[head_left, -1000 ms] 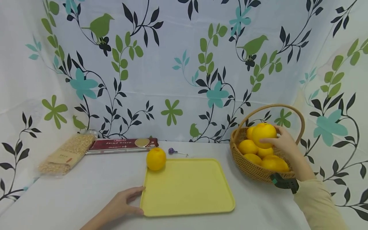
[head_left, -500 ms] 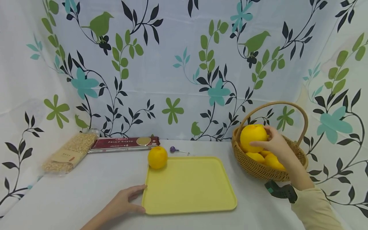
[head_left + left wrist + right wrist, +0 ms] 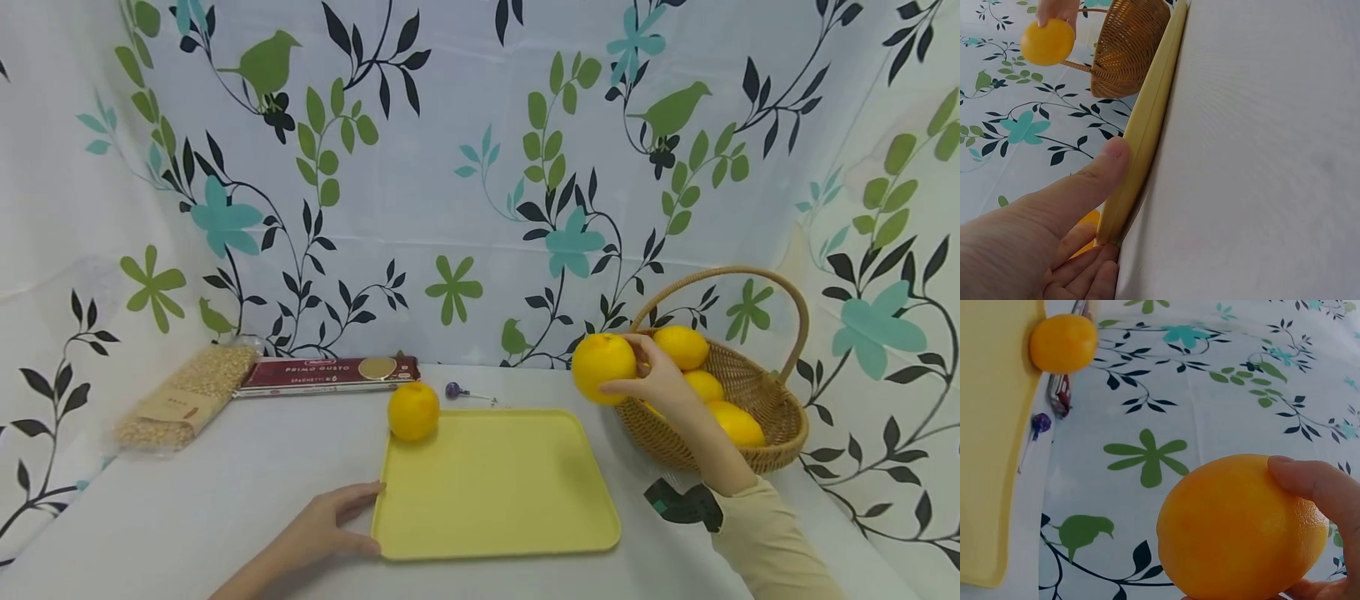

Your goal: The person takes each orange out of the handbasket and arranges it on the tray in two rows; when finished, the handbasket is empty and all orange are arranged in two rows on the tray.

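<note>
My right hand [image 3: 660,375] grips an orange [image 3: 602,368] between thumb and fingers, up in the air at the left rim of the wicker basket [image 3: 776,408]. In the right wrist view the held orange [image 3: 1241,528] fills the lower middle, thumb on its upper side. Several yellow, lemon-like fruits [image 3: 681,347] lie in the basket. My left hand [image 3: 322,525] rests at the left edge of the yellow tray [image 3: 498,492], and the left wrist view shows its thumb on the outer side of the rim [image 3: 1141,137]. Another orange [image 3: 413,412] sits at the tray's far left corner.
Behind the tray lies a purple lollipop [image 3: 457,391] with a white stick. A dark red spaghetti pack [image 3: 330,377] and a bag of pale grains [image 3: 187,392] lie at the back left. A patterned curtain [image 3: 450,167] hangs behind the white table [image 3: 225,483]. The basket has a tall arched handle [image 3: 802,333].
My right hand has carried the orange left, from over the basket to beyond its left rim. The left hand, the tray and the orange at its corner stay together; the view has shifted slightly.
</note>
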`<state>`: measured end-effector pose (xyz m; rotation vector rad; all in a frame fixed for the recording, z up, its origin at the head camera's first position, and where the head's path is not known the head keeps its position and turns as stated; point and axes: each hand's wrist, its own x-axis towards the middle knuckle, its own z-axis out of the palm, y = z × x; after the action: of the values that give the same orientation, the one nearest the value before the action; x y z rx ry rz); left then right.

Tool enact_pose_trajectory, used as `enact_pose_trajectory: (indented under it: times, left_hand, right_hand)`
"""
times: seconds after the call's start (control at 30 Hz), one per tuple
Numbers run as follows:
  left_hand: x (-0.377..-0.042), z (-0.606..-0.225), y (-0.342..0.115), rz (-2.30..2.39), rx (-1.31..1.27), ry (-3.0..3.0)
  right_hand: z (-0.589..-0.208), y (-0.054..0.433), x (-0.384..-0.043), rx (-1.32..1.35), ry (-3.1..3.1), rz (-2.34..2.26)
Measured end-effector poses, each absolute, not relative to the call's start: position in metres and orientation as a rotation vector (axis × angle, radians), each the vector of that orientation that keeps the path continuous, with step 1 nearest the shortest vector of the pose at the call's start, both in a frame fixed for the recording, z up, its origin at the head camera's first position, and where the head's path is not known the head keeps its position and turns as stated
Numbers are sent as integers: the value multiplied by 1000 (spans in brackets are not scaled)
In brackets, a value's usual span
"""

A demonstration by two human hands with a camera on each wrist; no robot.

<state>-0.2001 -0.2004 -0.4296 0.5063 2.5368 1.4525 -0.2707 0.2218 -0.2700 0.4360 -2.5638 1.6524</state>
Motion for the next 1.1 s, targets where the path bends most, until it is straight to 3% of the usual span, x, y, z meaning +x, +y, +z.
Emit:
enact_pose_trajectory:
  times: [0.6, 1.1]
  left_hand:
    - [-202, -429, -202, 1444, 574, 2552]
    - [-203, -430, -202, 1444, 589, 2542]
  right_hand:
    - [-299, 155, -298, 621, -2506, 1730]
    - [-333, 120, -312, 511, -2578, 1752]
